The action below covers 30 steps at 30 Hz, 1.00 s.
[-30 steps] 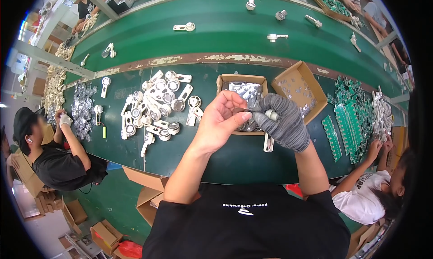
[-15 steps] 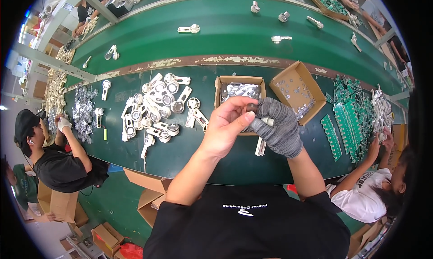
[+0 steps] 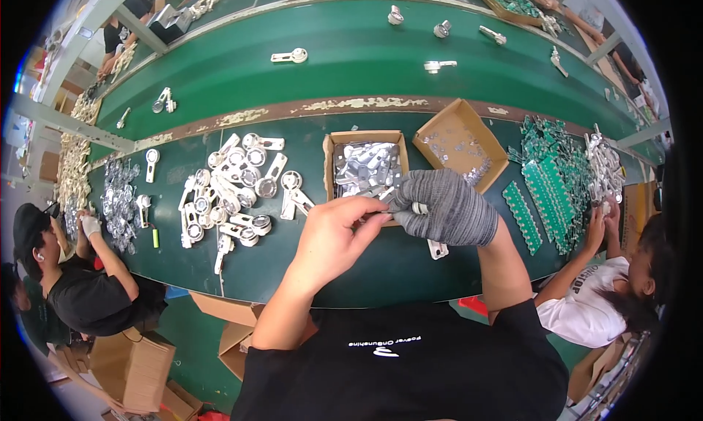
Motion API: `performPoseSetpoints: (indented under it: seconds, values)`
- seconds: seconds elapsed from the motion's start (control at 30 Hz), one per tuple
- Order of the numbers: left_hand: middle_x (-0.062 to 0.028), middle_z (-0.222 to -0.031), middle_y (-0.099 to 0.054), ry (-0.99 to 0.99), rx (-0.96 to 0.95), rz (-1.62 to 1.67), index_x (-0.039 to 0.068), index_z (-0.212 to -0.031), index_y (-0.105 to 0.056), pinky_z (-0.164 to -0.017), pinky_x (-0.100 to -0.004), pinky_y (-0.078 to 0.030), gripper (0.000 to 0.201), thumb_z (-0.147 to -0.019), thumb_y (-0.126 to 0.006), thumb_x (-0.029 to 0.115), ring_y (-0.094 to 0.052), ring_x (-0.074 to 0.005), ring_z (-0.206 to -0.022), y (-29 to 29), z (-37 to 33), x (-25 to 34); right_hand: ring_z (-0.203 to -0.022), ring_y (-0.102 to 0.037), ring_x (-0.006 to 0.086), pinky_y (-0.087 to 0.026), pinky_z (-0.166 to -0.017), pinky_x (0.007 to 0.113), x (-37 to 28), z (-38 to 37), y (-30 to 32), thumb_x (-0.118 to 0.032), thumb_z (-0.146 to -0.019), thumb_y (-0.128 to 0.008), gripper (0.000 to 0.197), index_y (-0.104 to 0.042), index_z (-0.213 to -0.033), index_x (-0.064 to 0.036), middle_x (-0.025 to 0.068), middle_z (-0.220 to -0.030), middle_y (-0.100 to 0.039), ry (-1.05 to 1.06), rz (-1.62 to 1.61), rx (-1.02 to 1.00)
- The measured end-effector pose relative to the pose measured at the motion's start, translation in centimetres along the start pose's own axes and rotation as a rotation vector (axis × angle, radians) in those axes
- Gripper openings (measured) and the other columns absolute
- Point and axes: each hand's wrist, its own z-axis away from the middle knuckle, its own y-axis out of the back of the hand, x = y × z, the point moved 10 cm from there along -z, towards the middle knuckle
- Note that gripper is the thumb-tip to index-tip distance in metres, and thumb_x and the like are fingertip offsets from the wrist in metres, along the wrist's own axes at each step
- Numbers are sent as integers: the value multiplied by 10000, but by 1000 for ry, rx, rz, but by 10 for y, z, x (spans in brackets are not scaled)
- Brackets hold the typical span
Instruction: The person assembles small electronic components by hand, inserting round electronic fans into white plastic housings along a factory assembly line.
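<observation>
Boxes (image 3: 443, 124), two, stood beyond the left hand (image 3: 333, 234), pinching one small grey piece (image 3: 385, 197), and gloved right hand (image 3: 450, 208), clamped around one white part (image 3: 419, 208) (white lettering (image 3: 384, 342) marked the shirt (image 3: 410, 384)).

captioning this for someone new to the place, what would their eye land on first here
Probably the bare left hand meeting the gray-gloved right hand near the centre, with a white part showing below the latter. Next, the jumbled heap of white, ring-ended parts on the dark green table to the left, and the bright green circuit boards massed on the right.
</observation>
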Motion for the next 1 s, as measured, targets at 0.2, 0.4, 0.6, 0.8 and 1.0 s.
performPoseSetpoints:
  seconds: [0.2,0.4,0.6,0.8,1.0]
  values:
    - [-110,-922,-773,410,-152,491,8,-1124,-601,-652,-264,-560,134,-1017,-634,81,-745,-152,-805,-38,7,-55,-793,-676,189,-544,-738,335,25,-1,23,-240,-947,-728,260,-722,-1063,-7,107,-858,-707,-217,-256,204]
    - [-156,-997,-762,438,-64,941,46,-1212,-532,-680,-287,-571,172,-1055,-563,110,-750,-200,-847,-33,-4,-59,-915,-703,298,-568,-817,382,104,-33,161,-227,-948,-714,453,-609,-1358,-65,170,-1118,-717,-476,402,486]
    - [-220,-1177,-711,423,105,1100,59,-1150,-531,-621,-258,-578,100,-1058,-535,98,-755,-229,-862,-9,-11,-76,-1049,-690,367,-553,-914,460,221,-125,160,-226,-797,-830,637,-603,-1392,-192,150,-1333,-648,-441,1022,-190]
    - [-206,-1202,-706,412,175,1066,-16,-1383,-499,-693,-277,-600,339,-1063,-513,95,-752,-237,-921,17,-12,-86,-932,-713,362,-560,-869,442,255,-156,149,-217,-844,-704,359,-725,-1185,-108,197,-959,-738,-444,1026,-340]
    - [-213,-1242,-687,424,222,1079,-19,-1418,-532,-737,-296,-619,379,-1087,-500,164,-747,-294,-996,32,-12,-87,-839,-674,157,-544,-776,303,163,-158,194,-282,-966,-702,389,-695,-1241,-7,86,-1020,-748,-246,207,211]
